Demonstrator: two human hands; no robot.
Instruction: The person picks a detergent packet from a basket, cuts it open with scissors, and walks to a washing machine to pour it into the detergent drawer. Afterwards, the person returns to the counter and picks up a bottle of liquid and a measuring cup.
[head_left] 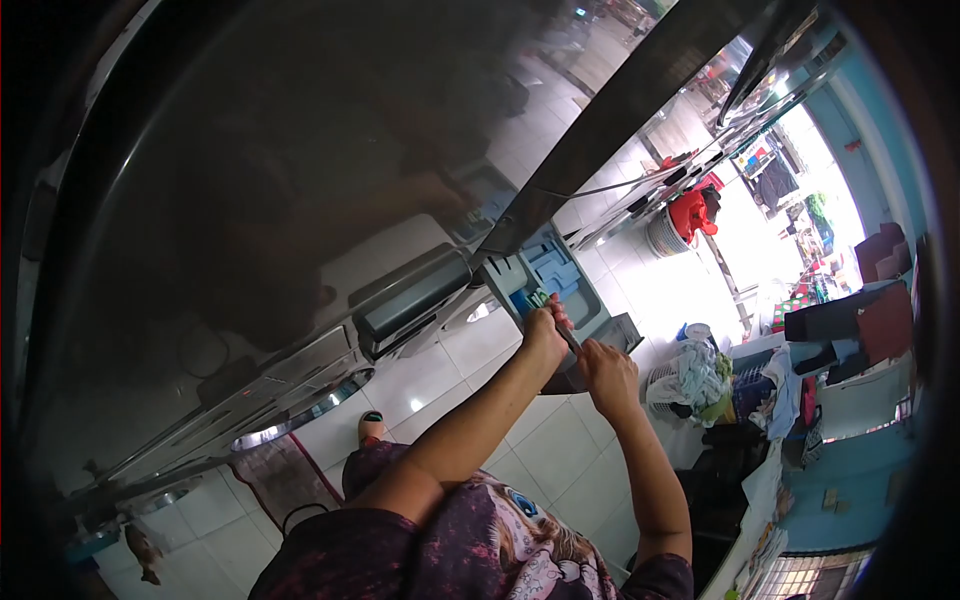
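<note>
A grey detergent drawer (597, 312) with light-blue inserts (553, 268) is pulled out from a glossy dark appliance front (300, 130). Over its near end, my left hand (547, 332) is closed around a small blue, green and white packet (524, 299). Close by on the right, my right hand (608, 372) has its fingers pinched together at a narrow greyish piece between the two hands. Whether that piece belongs to the packet is unclear.
Laundry baskets heaped with clothes (698, 372) stand on the white tiled floor at right. Beyond the drawer is a bucket (664, 234) with red cloth (690, 214). A mat (285, 480) lies at lower left, near a foot (371, 428).
</note>
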